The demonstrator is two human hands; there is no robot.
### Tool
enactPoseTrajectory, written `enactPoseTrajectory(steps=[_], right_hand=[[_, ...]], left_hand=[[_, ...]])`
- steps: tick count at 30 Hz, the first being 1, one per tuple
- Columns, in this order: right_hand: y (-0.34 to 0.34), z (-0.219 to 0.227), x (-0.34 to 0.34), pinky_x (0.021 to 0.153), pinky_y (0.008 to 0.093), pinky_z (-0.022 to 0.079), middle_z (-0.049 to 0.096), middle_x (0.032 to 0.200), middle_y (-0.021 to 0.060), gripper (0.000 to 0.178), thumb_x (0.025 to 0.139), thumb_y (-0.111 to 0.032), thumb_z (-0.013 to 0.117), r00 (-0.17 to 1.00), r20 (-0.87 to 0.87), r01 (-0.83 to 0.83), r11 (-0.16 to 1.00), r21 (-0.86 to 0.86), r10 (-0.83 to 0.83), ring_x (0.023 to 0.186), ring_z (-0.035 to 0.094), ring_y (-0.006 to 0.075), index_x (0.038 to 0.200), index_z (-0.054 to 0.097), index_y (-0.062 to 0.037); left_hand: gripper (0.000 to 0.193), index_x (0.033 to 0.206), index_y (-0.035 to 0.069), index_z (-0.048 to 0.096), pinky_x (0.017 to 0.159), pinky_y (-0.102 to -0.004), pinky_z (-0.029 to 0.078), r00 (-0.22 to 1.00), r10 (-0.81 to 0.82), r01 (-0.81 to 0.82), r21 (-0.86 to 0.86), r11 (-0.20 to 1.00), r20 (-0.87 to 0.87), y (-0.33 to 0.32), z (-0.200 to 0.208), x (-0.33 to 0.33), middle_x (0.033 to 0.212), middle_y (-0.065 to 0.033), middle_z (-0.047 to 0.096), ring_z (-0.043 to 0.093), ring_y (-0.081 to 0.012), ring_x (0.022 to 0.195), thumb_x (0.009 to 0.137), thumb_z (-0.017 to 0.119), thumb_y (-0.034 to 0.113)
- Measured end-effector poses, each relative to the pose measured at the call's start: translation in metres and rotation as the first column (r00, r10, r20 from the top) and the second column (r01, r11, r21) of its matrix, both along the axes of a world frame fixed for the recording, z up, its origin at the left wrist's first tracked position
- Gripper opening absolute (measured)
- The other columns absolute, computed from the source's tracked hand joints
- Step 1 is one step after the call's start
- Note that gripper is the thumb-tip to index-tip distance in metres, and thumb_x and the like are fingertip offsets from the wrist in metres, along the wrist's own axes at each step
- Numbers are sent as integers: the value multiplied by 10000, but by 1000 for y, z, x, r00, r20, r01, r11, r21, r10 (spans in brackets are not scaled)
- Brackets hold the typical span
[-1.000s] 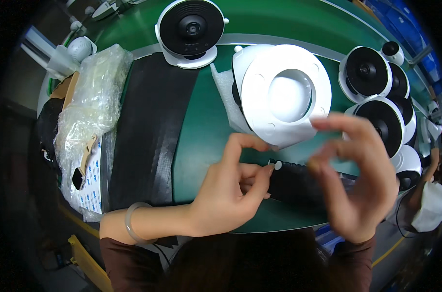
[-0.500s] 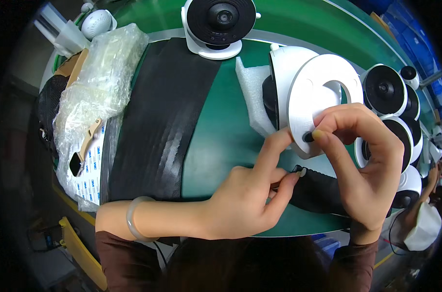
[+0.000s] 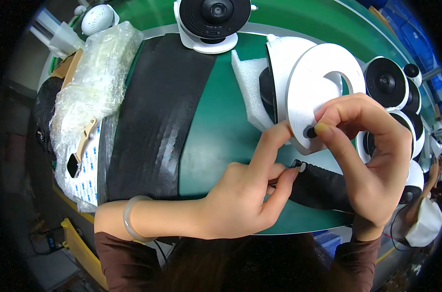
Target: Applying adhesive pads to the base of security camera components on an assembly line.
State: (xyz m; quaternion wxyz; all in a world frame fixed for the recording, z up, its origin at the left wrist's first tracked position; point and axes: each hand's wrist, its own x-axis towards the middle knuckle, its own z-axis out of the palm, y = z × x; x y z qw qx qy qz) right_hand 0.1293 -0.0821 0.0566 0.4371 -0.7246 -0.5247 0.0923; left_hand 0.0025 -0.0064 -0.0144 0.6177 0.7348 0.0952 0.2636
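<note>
Left hand (image 3: 245,197) pinches a black strip's end (image 3: 323,189); right hand's (image 3: 376,158) thumb and forefinger close on a small pad (image 3: 310,132).
The pad meets the tilted white base (image 3: 308,95), near a foam block (image 3: 249,90); should the base rock against the left forefinger (image 3: 275,136), the pad may skew.

The right hand (image 3: 376,163) holds a small black pad (image 3: 310,132) against the near part of a white round base (image 3: 303,92). The left hand (image 3: 245,199) pinches a black strip (image 3: 323,189) and reaches the base's edge. A wristwatch (image 3: 74,164) lies on the left side.
</note>
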Motion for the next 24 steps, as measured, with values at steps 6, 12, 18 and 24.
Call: enactPoseTrajectory(steps=[6, 12, 18, 24], right_hand=[[1, -2, 0, 575, 177, 368, 572, 765, 64, 38, 691, 35, 577, 998, 67, -21, 1000, 0, 20, 631, 490, 74, 722, 556, 30], [2, -3, 0, 575, 177, 364, 566, 756, 61, 60, 677, 35, 585, 992, 117, -49, 999, 8, 48, 632, 485, 74, 729, 554, 29], [1, 5, 0, 509, 138, 368, 596, 705, 53, 185, 667, 38, 612, 995, 103, -2, 998, -60, 8, 598, 562, 69, 817, 509, 5], [3, -3, 15, 582, 159, 452, 610, 715, 63, 248, 732, 40, 588, 975, 89, -211, 970, 116, 202, 674, 607, 101, 951, 474, 16]], left_hand=[[519, 1215, -51, 213, 423, -300, 380, 1000, 3, -3, 13, 1000, -11, 1, 1, -1, 530, -127, 506, 537, -243, 431, 773, 485, -43], [494, 1205, -48, 241, 422, -302, 386, 999, 32, -34, 77, 996, 18, 2, 0, -2, 541, -124, 512, 540, -243, 435, 777, 486, -33], [456, 1185, -56, 278, 426, -304, 398, 997, 72, -77, 172, 982, 34, 0, 0, -1, 573, -117, 524, 546, -239, 450, 782, 490, -27], [323, 1072, -35, 344, 489, -246, 463, 997, 65, -67, -77, 995, -28, -3, 7, -2, 591, -91, 554, 579, -163, 502, 791, 503, -17]])
